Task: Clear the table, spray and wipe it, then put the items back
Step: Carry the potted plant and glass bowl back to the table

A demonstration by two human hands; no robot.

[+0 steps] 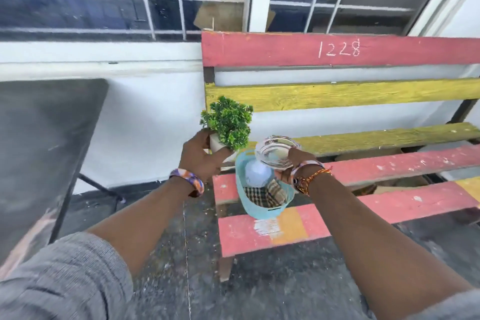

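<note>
My left hand [200, 154] grips a small white pot with a green leafy plant [230, 122], held above the left end of the bench. My right hand [292, 163] holds a clear glass dish [275, 149] over a light blue basket [262, 212]. The basket stands on the pink slats of the bench [389, 205] and holds a checked cloth [265, 193] and a pale bluish rounded object [257, 173]. The dark table [39, 138] is at the left, and the part in view has nothing on it.
The bench has pink and yellow slats, with a backrest marked 1228, and stands against a white wall under barred windows. A gap of dark dusty floor [166, 205] separates table and bench. The table's thin metal leg [98, 184] slants through that gap.
</note>
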